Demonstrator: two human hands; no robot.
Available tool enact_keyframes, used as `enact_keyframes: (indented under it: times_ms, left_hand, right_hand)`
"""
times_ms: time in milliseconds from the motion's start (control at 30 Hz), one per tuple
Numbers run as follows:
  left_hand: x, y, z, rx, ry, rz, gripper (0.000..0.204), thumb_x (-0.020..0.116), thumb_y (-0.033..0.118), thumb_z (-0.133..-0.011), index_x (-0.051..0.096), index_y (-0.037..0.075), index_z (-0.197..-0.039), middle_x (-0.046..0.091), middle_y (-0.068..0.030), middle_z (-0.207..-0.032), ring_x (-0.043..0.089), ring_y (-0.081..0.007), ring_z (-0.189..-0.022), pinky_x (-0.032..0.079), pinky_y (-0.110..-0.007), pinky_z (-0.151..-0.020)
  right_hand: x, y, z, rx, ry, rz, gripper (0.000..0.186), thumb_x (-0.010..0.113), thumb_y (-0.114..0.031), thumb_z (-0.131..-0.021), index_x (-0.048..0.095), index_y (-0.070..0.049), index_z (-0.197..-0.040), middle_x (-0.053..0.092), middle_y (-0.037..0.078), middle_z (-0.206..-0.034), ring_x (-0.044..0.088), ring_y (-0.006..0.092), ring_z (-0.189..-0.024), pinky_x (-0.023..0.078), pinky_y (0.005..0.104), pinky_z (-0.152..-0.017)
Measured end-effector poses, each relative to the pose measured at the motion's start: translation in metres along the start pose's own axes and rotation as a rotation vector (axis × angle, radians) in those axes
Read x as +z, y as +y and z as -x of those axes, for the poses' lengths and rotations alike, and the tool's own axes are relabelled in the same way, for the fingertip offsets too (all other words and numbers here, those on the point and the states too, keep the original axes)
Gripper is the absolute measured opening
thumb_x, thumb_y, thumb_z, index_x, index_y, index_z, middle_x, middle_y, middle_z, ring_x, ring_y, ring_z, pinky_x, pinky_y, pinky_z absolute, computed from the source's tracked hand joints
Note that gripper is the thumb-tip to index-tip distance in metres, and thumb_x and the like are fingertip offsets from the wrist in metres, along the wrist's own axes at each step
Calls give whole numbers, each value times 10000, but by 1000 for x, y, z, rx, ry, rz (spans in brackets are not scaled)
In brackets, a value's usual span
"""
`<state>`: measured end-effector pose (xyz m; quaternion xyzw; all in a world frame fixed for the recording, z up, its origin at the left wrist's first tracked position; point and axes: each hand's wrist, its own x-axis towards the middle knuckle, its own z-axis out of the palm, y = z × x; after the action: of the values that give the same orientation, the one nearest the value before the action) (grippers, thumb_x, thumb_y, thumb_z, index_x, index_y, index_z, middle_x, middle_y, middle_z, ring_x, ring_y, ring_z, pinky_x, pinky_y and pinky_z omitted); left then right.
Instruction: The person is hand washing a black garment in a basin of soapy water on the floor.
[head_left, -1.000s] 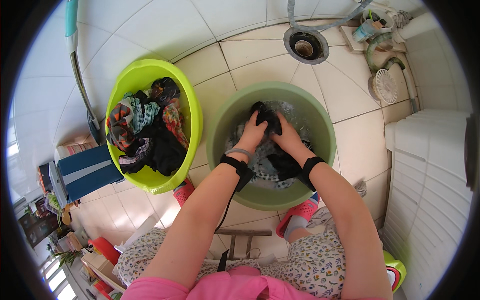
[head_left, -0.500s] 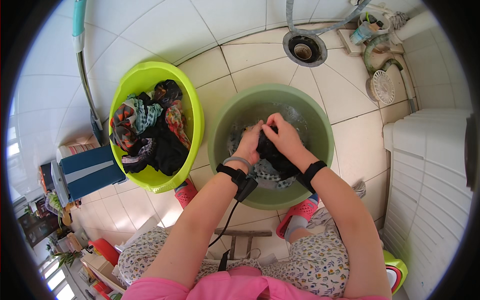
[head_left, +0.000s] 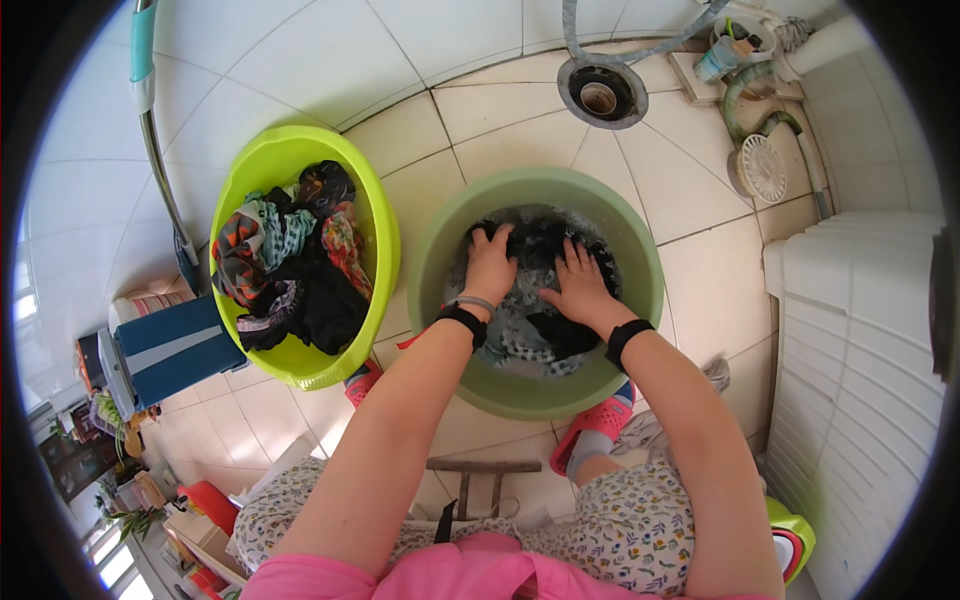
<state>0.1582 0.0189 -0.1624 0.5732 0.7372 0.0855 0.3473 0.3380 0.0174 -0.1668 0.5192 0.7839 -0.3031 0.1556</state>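
Both my hands are inside a dull-green basin (head_left: 645,230) of wet clothes and soapy water. My left hand (head_left: 490,267) presses down on a black garment (head_left: 540,226) at the far side, its fingers apart and their tips partly lost against the dark cloth. With fingers spread, my right hand (head_left: 580,285) lies flat on the wet clothes towards the basin's right. Nearer me, between my wrists, a checked cloth (head_left: 520,345) shows beside more black fabric. Much of the laundry is under water.
A lime-green tub (head_left: 385,225) of mixed clothes stands left of the basin. Beyond are a floor drain (head_left: 600,97) and a grey hose (head_left: 655,52). A white ribbed plastic unit (head_left: 850,350) stands at the right. A blue box (head_left: 180,350) and a mop pole (head_left: 160,150) are further left.
My hands were together, gripping a bunched black garment above the water. They have moved apart, and the black cloth is now spread down in the basin under them.
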Motion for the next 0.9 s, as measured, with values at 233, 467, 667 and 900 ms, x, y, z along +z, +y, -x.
enact_keyframes:
  times_ms: [233, 467, 667, 900]
  left_hand:
    - [-47, 21, 16, -68, -32, 666, 216, 625, 27, -739, 597, 46, -953, 553, -49, -855, 550, -181, -768, 461, -297, -690]
    - [-149, 99, 79, -86, -93, 1220, 144, 592, 52, -760, 594, 123, -885, 536, 45, -832, 456, -40, -715, 346, -198, -586]
    - [-121, 43, 63, -240, 33, 1125, 154, 583, 97, -782, 595, 140, -929, 548, 45, -855, 475, -63, -723, 351, -202, -588]
    - [-31, -12, 27, -284, 59, 706, 287, 582, 142, -813, 580, 93, -1095, 570, -36, -901, 543, -133, -799, 460, -292, -645]
  right_hand:
    - [-26, 2, 7, -8, 350, -371, 787, 758, -157, -722, 343, -47, -1382, 371, 161, -1405, 352, 350, -1297, 297, 494, -1052]
    - [4, 26, -12, -125, 472, -455, 747, 806, -193, -657, 446, -33, -1291, 483, 167, -1296, 422, 332, -1244, 368, 432, -999]
    - [-62, -14, 15, -84, 152, -1212, 405, 659, -109, -729, 529, 16, -1091, 601, 106, -983, 559, 189, -932, 450, 308, -829]
    - [-144, -54, 50, -204, 237, -1255, 342, 643, -141, -750, 503, 20, -1018, 584, 100, -912, 551, 164, -847, 464, 303, -773]
